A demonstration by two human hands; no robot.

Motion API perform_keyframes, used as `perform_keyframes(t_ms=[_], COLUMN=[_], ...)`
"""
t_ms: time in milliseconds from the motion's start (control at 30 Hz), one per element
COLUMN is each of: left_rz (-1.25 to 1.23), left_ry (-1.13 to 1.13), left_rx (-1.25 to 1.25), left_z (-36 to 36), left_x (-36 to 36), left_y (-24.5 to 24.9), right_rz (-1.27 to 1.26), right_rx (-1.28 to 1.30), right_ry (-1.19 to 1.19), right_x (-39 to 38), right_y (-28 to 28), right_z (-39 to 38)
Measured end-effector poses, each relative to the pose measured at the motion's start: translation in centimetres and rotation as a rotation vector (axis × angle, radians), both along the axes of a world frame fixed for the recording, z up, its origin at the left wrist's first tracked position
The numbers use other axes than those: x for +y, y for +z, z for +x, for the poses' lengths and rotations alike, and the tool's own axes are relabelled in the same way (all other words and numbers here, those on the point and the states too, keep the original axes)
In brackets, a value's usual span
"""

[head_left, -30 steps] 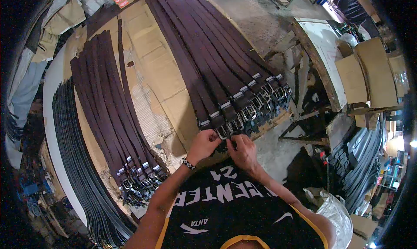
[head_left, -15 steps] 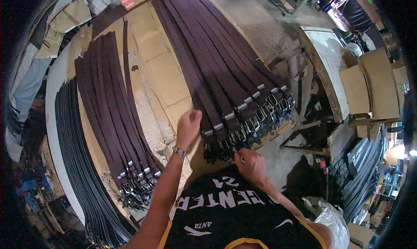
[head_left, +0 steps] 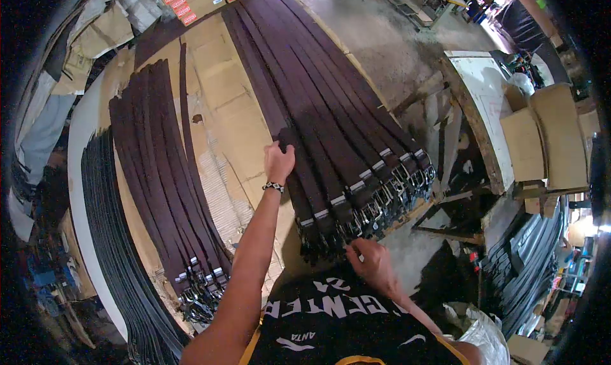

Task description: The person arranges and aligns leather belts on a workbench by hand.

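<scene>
Dark brown belts (head_left: 331, 110) lie side by side in a wide row, their metal buckles (head_left: 382, 185) bunched at the near end. At the left edge of this row, my left hand (head_left: 279, 164) is closed on a brown belt (head_left: 287, 136), fingers at its edge. My right hand (head_left: 372, 263) is curled closed just in front of the buckle ends, close to my shirt; what its fingers hold, if anything, is hidden. A second, narrower group of brown belts (head_left: 153, 155) lies to the left, with its own buckles (head_left: 202, 288) toward me.
Black straps (head_left: 108, 199) hang over the table's left side. Cardboard (head_left: 223, 91) covers the tabletop between the belt groups. Small boxes (head_left: 191, 2) stand at the far end. To the right are a white-topped table (head_left: 480, 104), cartons (head_left: 557, 136) and more black straps (head_left: 525, 263).
My left hand has moved away from me along the belt row's left edge and now holds a belt. My right hand stays near the buckles, slightly lower in view.
</scene>
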State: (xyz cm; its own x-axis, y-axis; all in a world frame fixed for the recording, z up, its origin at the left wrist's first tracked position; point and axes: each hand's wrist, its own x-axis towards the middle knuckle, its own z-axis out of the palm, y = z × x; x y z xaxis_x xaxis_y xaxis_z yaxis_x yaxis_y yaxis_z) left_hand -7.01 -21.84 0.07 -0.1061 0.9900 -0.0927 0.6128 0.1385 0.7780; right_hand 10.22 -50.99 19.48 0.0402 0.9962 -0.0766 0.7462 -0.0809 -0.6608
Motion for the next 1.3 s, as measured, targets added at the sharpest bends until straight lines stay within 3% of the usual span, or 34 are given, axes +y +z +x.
perform_keyframes(t_ms=[200, 367, 633, 733, 800, 867, 933, 967, 1033, 1067, 1167, 1300], left_rz=[0.023, 0.022, 0.181, 0.179, 0.138, 0.169, 0.193, 0.206, 0.128, 0.085, 0.249, 0.17], left_ry=[-0.156, -0.016, 0.082, 0.16, 0.185, 0.162, 0.138, 0.173, 0.174, 0.175, 0.192, 0.121], left_rx=[-0.071, -0.019, 0.064, 0.058, 0.083, 0.062, 0.011, -0.108, -0.118, -0.124, -0.063, 0.233], left_z=[2.4, 1.0, 0.6, 0.5, 0.2, -0.5, -1.2, -1.4, -0.7, -0.4, -1.7, -0.4], left_x=[0.8, 3.8, 18.4, 24.7, 28.1, 32.5, 37.1, 39.3, 39.3, 39.3, 46.3, 47.7], left_y=[3.3, 3.1, -0.3, -1.2, -0.3, -1.9, -4.0, -5.4, 0.1, 1.8, -3.0, -0.4], right_rz=[0.05, 0.025, -0.11, -0.054, -0.004, -0.053, 0.06, 0.131, 0.259, 0.246, 0.134, 0.155], right_rx=[0.061, 0.102, 0.134, 0.109, 0.103, 0.055, 0.009, -0.082, -0.265, -0.216, -0.131, -0.362], right_ry=[0.038, -0.004, -0.107, -0.278, -0.428, -0.745, -0.885, -0.874, -0.844, -0.88, -1.024, -0.861], right_x=[1.8, 2.7, 2.6, 3.8, 2.9, 3.8, 4.2, 4.0, 3.6, 4.4, 6.0, 8.4], right_y=[0.5, 1.4, 0.8, 2.3, 0.1, 0.3, -0.9, -1.6, -3.0, -2.6, -2.5, -3.2], right_z=[0.0, 1.1, 2.7, 3.6, 6.3, 8.5, 11.5, 13.5, 16.4, 16.5, 17.4, 17.5])
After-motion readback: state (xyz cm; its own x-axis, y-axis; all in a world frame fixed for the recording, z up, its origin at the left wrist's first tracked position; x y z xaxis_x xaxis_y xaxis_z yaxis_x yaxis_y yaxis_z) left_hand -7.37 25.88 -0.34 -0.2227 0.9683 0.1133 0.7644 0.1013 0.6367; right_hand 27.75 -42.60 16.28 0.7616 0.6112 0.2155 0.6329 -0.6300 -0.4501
